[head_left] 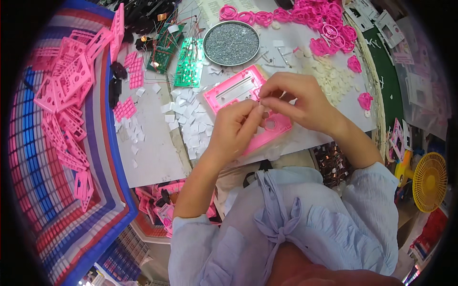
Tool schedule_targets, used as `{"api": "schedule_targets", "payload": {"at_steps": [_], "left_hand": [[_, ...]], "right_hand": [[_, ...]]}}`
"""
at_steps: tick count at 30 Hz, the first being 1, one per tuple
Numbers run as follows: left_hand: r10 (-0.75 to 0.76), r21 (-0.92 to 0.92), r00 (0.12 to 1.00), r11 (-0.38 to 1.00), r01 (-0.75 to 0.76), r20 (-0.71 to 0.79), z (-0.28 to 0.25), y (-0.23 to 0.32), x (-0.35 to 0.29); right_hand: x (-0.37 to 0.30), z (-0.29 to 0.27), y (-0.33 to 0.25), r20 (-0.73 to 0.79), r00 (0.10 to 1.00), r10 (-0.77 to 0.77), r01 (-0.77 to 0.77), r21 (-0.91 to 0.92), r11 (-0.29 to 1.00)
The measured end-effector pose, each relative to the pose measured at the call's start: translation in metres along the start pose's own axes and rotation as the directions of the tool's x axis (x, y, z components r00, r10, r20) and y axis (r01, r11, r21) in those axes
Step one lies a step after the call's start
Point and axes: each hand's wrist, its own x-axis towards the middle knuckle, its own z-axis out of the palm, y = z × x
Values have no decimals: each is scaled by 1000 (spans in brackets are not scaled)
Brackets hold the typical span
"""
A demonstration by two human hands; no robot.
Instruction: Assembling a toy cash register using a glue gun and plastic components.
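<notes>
A pink plastic casing point(229, 89) with a long slot and round openings lies tilted on the table before me. Over its middle, my left hand point(234, 129) and my right hand point(301, 101) meet fingertip to fingertip. Each hand is closed in a pinch. Whatever they pinch is tiny and mostly hidden by the fingers. Just beyond the casing stands a round metal tin point(232, 43) full of small grey screws or metal bits. White paper-like squares point(187, 114) are scattered left of the casing.
Green circuit boards point(189, 64) with wires lie at the back left. Pink ring parts point(324, 28) and cream-coloured discs point(329, 78) are heaped right. A striped-cloth-lined container point(107, 143) holds pink casings point(71, 76). A yellow fan point(429, 182) stands far right.
</notes>
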Motion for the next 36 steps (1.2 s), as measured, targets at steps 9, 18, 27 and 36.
{"api": "schedule_targets", "payload": {"at_steps": [9, 18, 27, 36], "left_hand": [[432, 761, 900, 565, -318, 56, -7, -9, -10], [393, 829, 916, 486, -277, 76, -4, -32, -19], [387, 809, 918, 512, -287, 81, -8, -32, -20], [486, 822, 860, 547, -158, -158, -67, -9, 84]], "right_hand": [[-5, 9, 20, -2, 994, -107, 98, -383, 919], [-5, 33, 43, 121, 964, -239, 257, -665, 701], [-7, 45, 42, 66, 984, -166, 160, -736, 658], [-12, 38, 42, 12, 990, -138, 110, -673, 732]]}}
